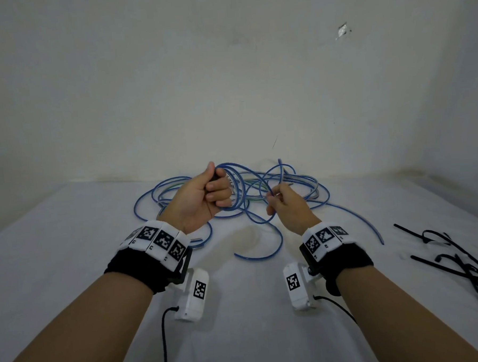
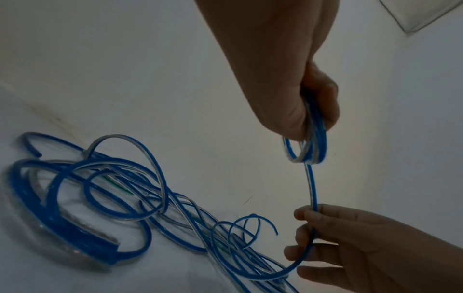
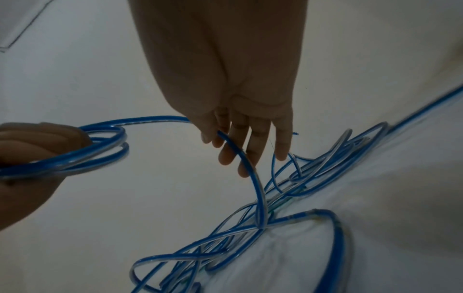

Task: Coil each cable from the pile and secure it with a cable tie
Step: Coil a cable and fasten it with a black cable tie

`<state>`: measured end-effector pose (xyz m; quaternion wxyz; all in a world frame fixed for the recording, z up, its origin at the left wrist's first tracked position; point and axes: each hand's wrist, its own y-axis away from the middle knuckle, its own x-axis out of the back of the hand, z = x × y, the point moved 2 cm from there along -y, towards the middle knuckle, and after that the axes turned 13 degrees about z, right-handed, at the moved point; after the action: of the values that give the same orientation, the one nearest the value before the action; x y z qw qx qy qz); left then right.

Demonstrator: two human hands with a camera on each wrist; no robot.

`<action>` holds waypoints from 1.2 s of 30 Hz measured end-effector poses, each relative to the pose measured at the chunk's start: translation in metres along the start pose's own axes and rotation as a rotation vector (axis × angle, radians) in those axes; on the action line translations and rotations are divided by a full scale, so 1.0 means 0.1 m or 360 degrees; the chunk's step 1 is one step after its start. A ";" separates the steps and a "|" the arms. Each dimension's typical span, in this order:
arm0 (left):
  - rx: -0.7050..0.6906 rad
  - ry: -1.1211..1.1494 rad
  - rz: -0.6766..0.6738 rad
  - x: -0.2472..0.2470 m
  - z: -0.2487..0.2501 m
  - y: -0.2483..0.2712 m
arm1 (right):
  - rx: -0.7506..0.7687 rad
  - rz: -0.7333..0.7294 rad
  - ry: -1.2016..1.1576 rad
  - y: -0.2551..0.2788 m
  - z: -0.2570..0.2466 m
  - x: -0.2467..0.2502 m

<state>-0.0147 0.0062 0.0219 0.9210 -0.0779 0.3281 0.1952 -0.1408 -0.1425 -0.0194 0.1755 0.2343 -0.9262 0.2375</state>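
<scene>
Head view: white table [image 1: 71, 272] against a pale wall; a loose pile of blue cable [image 1: 296, 183] sprawls at the table's far middle, its long spread running left to right, several free ends curling toward the person. Black cable ties [image 1: 458, 260] lie in a small heap at the right edge, well apart from the pile, likely parked within the right hand's reach for the securing step.

Left hand [image 1: 202, 196] is raised above the pile, fingers curled into a fist round a small coil [image 1: 234, 186] of a few turns. The coil stands roughly upright, its opening facing sideways, probably so new turns can be laid on from the right.

Right hand [image 1: 289, 206] hangs just beside it, thumb and fingers pinching the running strand [image 2: 312, 188]. That strand spans straight between the two hands in the left wrist view, then bends down into the pile — apparently held taut to feed the next turn.

Coiling looks under way, no tie yet on.
</scene>
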 end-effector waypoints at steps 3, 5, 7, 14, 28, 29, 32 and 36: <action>-0.0074 0.0136 0.0080 -0.02 0.00 -0.01 | -0.0076 -0.0069 0.0038 0.00 0.06 -0.07; -0.0137 0.0200 0.0106 -0.03 -0.01 -0.02 | -0.0121 -0.0031 0.0128 -0.02 0.09 -0.09; -0.0165 0.0217 0.0097 -0.04 -0.02 -0.03 | -0.0146 0.0071 0.0084 -0.04 0.08 -0.10; -0.0361 0.0213 0.0127 -0.18 0.06 -0.05 | 0.0144 0.0162 -0.0033 -0.01 -0.08 -0.14; -0.0877 0.0200 0.0483 -0.07 0.27 -0.21 | -0.0066 -0.0135 0.0143 0.07 0.02 -0.13; -0.0960 0.0026 0.0525 -0.09 0.26 -0.22 | -0.0027 -0.0135 0.0070 0.08 -0.01 -0.14; -0.1247 -0.0736 0.0623 -0.14 0.18 -0.24 | 0.0121 -0.0067 0.0008 0.09 -0.10 -0.13; -0.1357 -0.1670 0.0462 -0.08 0.01 -0.25 | 0.0258 -0.0077 -0.0009 0.06 -0.23 -0.10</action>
<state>-0.0097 -0.0191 0.0285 0.8115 -0.2836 -0.2592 0.4402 -0.1308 -0.1223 -0.0068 0.1591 0.2707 -0.8985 0.3069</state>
